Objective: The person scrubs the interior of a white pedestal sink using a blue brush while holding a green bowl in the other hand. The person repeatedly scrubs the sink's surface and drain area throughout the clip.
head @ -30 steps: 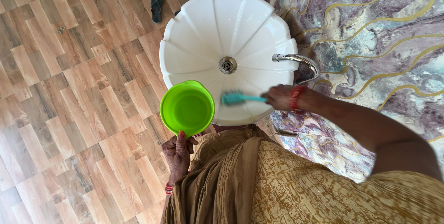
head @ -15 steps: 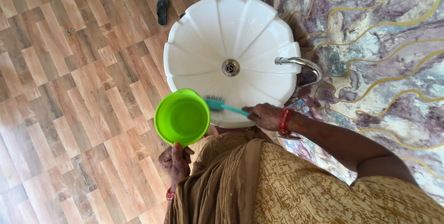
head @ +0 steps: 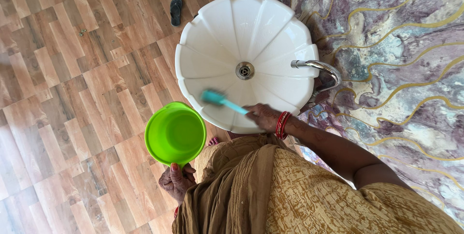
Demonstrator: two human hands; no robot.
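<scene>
Head view, right hand (head: 261, 116) clenched on teal brush (head: 220, 100), bristles now further left inside white basin (head: 217, 26), left hand (head: 175, 181) gripping green mug (head: 175, 133), mug now lower, clear of basin rim, over wood-pattern floor (head: 63, 94)

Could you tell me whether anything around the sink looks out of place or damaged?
Only a single dark sandal lying alone on the wooden floor beyond the white basin; its pair is not in view. Nothing looks spilled or damaged.
</scene>
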